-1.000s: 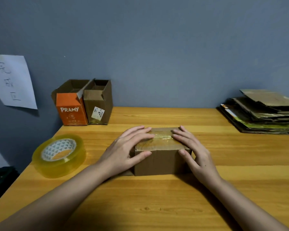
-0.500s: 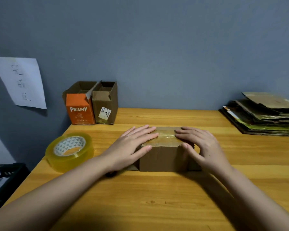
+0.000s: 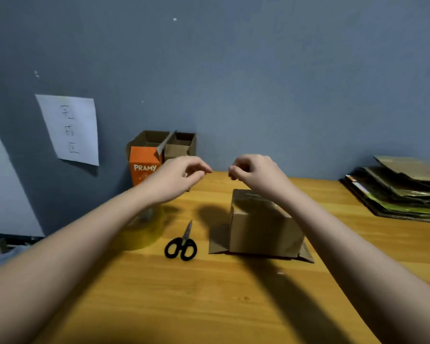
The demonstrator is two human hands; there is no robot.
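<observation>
Over the table point(image 3: 209, 306), left hand point(image 3: 176, 180) and right hand point(image 3: 256, 175) hover by the box point(image 3: 261, 229), fingers point(image 3: 199, 167) curled, grip unclear

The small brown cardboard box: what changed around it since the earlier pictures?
The left hand and right hand let go of the small brown cardboard box, lifting off its taped top; fingers now curled, whether pinching anything is unclear; black-handled scissors now show. Box, yellow tape roll and wooden table stayed put.

A brown cardboard box point(image 3: 263, 227) sits mid-worktop point(image 3: 209, 306). Black-handled steel scissors point(image 3: 181, 244) lie at its nine o'clock, with a clear tape roll point(image 3: 144, 232) beyond them. Two open cardboard cartons point(image 3: 144, 160) stand at eleven o'clock and a flattened cardboard stack point(image 3: 397, 189) at two o'clock.
</observation>
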